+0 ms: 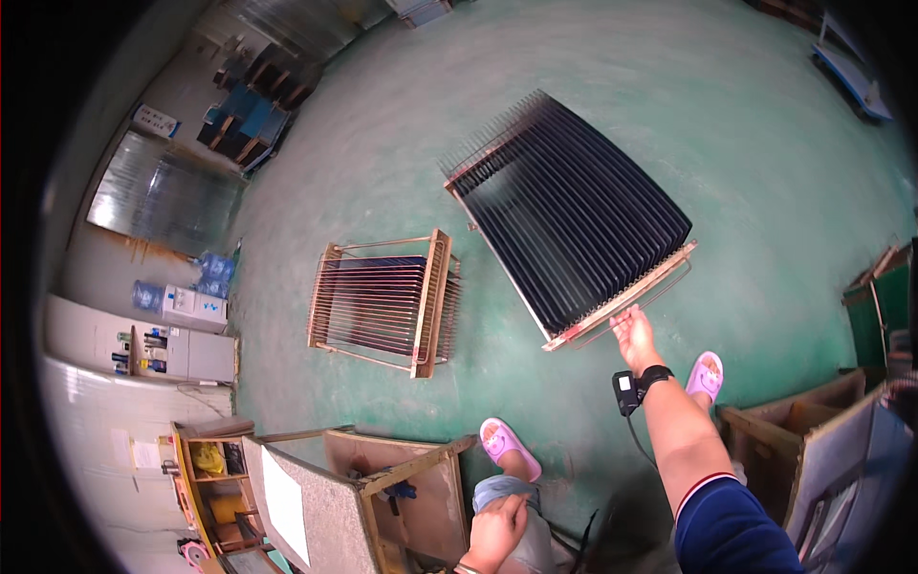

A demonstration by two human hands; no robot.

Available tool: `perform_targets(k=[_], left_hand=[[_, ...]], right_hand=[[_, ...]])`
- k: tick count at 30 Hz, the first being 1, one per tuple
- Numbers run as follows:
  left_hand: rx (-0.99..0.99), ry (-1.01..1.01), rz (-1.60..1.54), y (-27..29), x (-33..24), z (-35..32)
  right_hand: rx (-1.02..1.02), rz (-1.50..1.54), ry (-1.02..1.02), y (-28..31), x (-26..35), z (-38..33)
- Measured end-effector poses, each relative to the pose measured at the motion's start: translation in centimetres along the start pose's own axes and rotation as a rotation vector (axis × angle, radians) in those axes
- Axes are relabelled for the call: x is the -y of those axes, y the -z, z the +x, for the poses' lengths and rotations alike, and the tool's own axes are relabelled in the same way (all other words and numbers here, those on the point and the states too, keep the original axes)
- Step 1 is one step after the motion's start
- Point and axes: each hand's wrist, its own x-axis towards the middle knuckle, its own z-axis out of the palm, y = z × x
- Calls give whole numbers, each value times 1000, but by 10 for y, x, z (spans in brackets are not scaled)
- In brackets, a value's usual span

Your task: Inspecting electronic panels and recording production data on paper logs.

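Observation:
My right hand (633, 335) reaches forward, its fingers curled round the wire handle on the near edge of a large rack (626, 298). Many thin dark panels (574, 206) stand on edge in that rack, packed side by side, with thin wire tips sticking out at its far end. Low in the view, my left hand (499, 533) is closed beside my left knee; whatever its fingers hold, if anything, is hidden. A smaller wooden-framed rack (432, 304) stands on the floor to the left, with wire rods and fewer dark panels inside.
Green floor (382, 172) surrounds both racks. A workbench (335, 497) stands close on my left, a wooden cabinet (779, 430) on my right. Along the left wall are a water dispenser (194, 308) and stacked dark goods (249, 120). A blue cart (851, 81) is at far right.

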Motion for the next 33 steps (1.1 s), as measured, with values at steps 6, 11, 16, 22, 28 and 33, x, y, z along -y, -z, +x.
perform_targets(k=[6, 11, 16, 22, 28, 33], left_hand=[[-324, -167, -38, -7, 34, -25], [-412, -198, -79, -5, 61, -29], [-465, -211, -186, 8, 75, -39], [-493, -129, -247, 6, 90, -49], [-463, -182, -261, 0, 96, -45], [-434, -334, -50, -11, 83, -42]], right_hand=[[-214, 27, 7, 54, -17, -74], [-439, 45, 24, 84, -59, -134], [-376, 173, -61, 119, -139, -207], [-397, -281, -335, 127, -160, -280], [-192, -695, -372, 99, -117, -338], [170, -861, -199, 47, -30, -386]])
